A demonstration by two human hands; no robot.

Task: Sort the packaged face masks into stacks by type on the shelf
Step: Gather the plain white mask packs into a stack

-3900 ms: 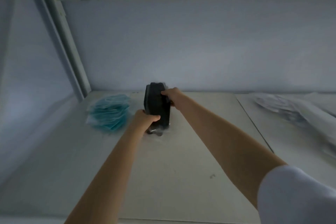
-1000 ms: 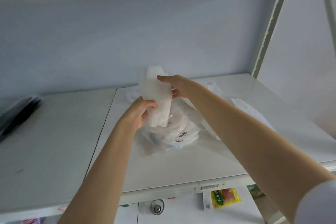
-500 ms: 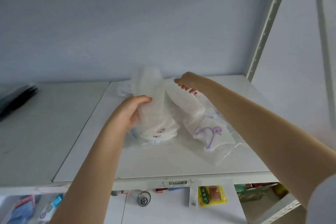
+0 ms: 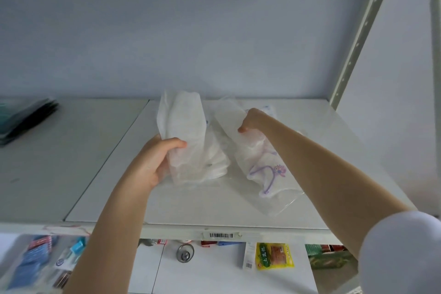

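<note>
Left hand (image 4: pixel 152 162) grips an upright white mask pack (image 4: pixel 183 126); right hand (image 4: pixel 253 119) pinches another white pack (image 4: pixel 232 122) just beside it.

We are seeing plain white masks (image 4: pixel 183 126) beside a white mask (image 4: pixel 267 172) bearing a purple cartoon print, black packs (image 4: pixel 31 117) lying far left, a yellow packet (image 4: pixel 274 256) showing below the white shelf (image 4: pixel 191 207).
</note>
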